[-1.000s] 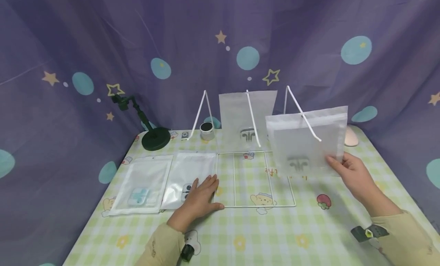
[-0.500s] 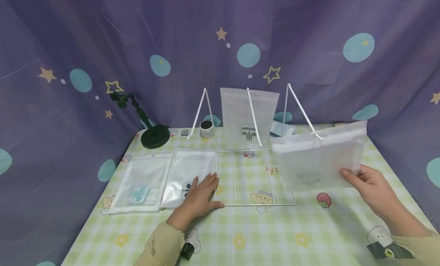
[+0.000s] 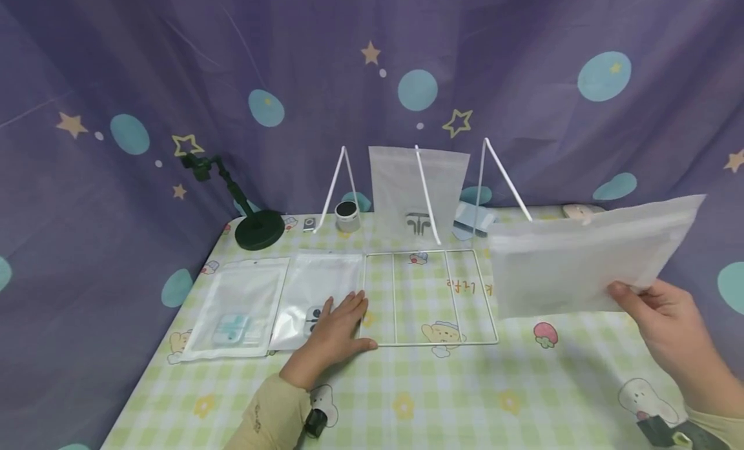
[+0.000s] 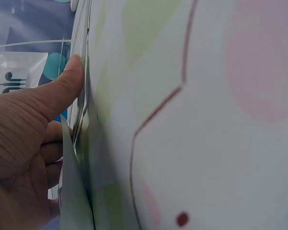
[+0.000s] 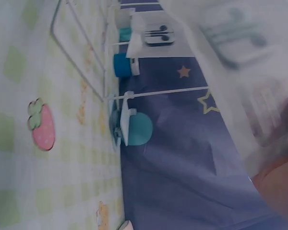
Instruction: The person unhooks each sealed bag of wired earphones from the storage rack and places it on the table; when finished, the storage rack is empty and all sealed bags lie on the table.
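Note:
My right hand (image 3: 677, 330) pinches a frosted white zip pouch (image 3: 581, 263) by its lower right part, raised above the table. Earphones (image 5: 233, 36) show through this pouch in the right wrist view. It hangs in front of the end of the right rod of a white wire rack (image 3: 431, 345), hiding the rod's tip. On the middle rod another pouch (image 3: 395, 179) hangs, with earphones (image 3: 418, 224) inside. My left hand (image 3: 337, 330) rests with fingers spread on the rack's left base edge and on a flat pouch (image 3: 325, 276) holding dark earphones.
A second flat pouch (image 3: 247, 295) with a light-blue item lies at the left. Behind stand a dark green stand (image 3: 259, 229), a small silver cylinder (image 3: 347, 217) and a tiny square device (image 3: 309, 225). A pale blue object (image 3: 473, 217) sits behind the rack.
My right hand has drawn the pouch along the right rod and off its end, toward the right and nearer. My left hand has stayed in place.

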A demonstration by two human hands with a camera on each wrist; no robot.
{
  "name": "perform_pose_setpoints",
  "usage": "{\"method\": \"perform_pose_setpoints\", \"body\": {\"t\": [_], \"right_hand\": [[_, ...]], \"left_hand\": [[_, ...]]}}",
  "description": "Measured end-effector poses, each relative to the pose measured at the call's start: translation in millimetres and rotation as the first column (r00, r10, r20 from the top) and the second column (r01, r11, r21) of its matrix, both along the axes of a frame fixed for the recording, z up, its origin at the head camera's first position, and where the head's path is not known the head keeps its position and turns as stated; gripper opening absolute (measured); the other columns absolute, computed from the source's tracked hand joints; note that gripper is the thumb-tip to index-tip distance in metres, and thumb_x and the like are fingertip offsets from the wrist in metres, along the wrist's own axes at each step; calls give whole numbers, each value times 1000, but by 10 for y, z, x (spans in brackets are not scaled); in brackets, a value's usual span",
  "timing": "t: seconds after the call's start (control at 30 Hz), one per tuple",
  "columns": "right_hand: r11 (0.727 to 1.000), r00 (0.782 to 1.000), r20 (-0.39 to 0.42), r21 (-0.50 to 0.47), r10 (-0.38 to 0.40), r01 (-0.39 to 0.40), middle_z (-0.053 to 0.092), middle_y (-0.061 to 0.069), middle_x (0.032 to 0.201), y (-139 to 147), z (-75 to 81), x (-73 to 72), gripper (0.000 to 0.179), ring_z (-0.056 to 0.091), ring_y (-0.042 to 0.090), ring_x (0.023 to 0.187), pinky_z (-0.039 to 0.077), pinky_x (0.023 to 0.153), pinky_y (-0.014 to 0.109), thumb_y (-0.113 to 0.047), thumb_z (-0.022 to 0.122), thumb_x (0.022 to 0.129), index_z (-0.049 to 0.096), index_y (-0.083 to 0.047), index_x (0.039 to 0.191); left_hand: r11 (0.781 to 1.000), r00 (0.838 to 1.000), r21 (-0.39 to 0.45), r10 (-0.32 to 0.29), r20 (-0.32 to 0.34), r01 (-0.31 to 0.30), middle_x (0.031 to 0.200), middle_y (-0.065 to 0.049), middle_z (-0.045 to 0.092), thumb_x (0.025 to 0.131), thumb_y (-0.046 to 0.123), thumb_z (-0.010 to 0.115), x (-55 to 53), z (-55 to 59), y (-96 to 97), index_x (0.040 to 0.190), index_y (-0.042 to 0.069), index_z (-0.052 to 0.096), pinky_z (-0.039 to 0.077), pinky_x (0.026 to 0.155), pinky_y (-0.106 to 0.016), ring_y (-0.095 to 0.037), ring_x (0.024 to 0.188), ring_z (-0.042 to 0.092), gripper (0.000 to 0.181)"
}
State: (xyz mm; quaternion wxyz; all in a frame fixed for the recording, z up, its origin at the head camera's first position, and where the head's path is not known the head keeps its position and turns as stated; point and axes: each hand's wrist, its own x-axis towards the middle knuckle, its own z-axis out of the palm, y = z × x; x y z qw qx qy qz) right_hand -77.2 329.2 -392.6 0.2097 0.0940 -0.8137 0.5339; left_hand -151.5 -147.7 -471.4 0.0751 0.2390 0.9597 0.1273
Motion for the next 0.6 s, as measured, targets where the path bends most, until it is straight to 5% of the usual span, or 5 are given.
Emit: {"method": "perform_pose_setpoints", "body": {"t": [0.07, 0.17, 0.3, 0.5, 0.6], "right_hand": [[993, 999, -35, -118, -8, 3, 69, -12, 106, -6, 37, -7, 21, 62, 0, 101, 44, 84, 8, 10, 52, 95, 65, 11, 112], [944, 996, -91, -330, -1, -30, 64, -6, 89, -12, 77, -46, 15, 60, 4, 86, 45, 76, 10, 9, 48, 97, 61, 17, 101], [791, 980, -194, -591, 51, -158, 58, 6, 88, 41, 68, -110, 17, 56, 12, 82, 46, 76, 15, 10, 45, 97, 59, 19, 101], [694, 973, -207, -686, 102, -219, 59, 8, 104, 170, -48, -158, 20, 55, 12, 93, 46, 79, 14, 9, 42, 99, 61, 15, 101], [688, 989, -102, -710, 107, -148, 60, 3, 103, 226, -161, -161, 20, 54, 6, 94, 46, 77, 12, 4, 46, 99, 66, 8, 101]], "left_hand": [[1000, 1000, 3, 2, 0, -2, 158, -11, 28, 81, 56, 70, 0, -3, 1, 148, 2, 40, 9, 114, -61, -28, 146, 23, 91], [1000, 1000, 1, 4, 2, -4, 158, -11, 27, 81, 56, 70, -3, -7, 4, 148, 3, 40, 9, 114, -61, -28, 146, 23, 91], [1000, 1000, -7, 4, -1, -4, 158, -10, 27, 81, 57, 70, -7, -5, 4, 148, 3, 40, 9, 114, -60, -27, 146, 23, 91], [1000, 1000, 2, -2, -8, 2, 158, -10, 28, 81, 55, 71, -7, -3, 1, 148, 3, 40, 9, 114, -61, -28, 146, 23, 91], [1000, 1000, 2, -3, -9, 3, 158, -10, 28, 81, 55, 71, -7, -7, -1, 148, 3, 40, 9, 114, -61, -28, 146, 23, 91]]}}
